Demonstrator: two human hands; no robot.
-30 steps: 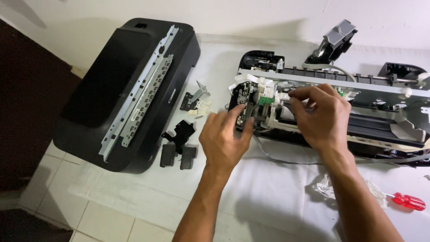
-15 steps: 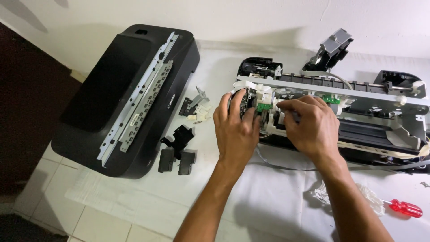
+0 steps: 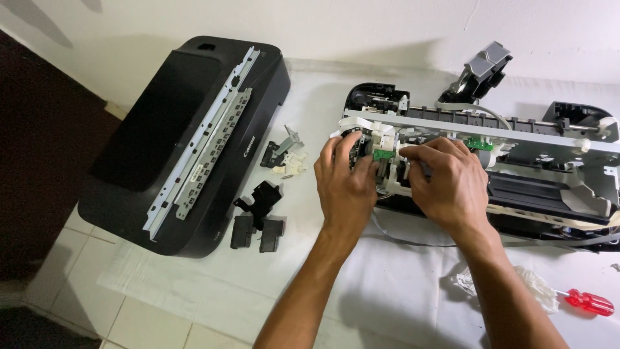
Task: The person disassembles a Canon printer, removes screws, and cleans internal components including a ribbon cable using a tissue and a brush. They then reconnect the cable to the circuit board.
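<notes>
A dismantled printer chassis point(image 3: 542, 187) lies on a white cloth at the right, with its grey metal rail across the top. Both hands work at its left end. My left hand point(image 3: 345, 187) grips the black and white gear assembly point(image 3: 361, 139) there, fingers curled over it. My right hand point(image 3: 445, 184) rests beside it, fingertips pressing on the white parts near a small green circuit board point(image 3: 381, 155). What lies under the palms is hidden.
The printer's black cover point(image 3: 187, 136) lies at the left with a metal strip point(image 3: 206, 136) on it. Small black parts point(image 3: 258, 216) and grey-white pieces point(image 3: 287, 152) sit between. A red-handled screwdriver point(image 3: 588, 302) and crumpled white plastic point(image 3: 533, 287) lie at the lower right.
Both hands have closed in on the left end of the chassis. The left hand moved up from the cloth onto the gear assembly; the right hand slid left and lower.
</notes>
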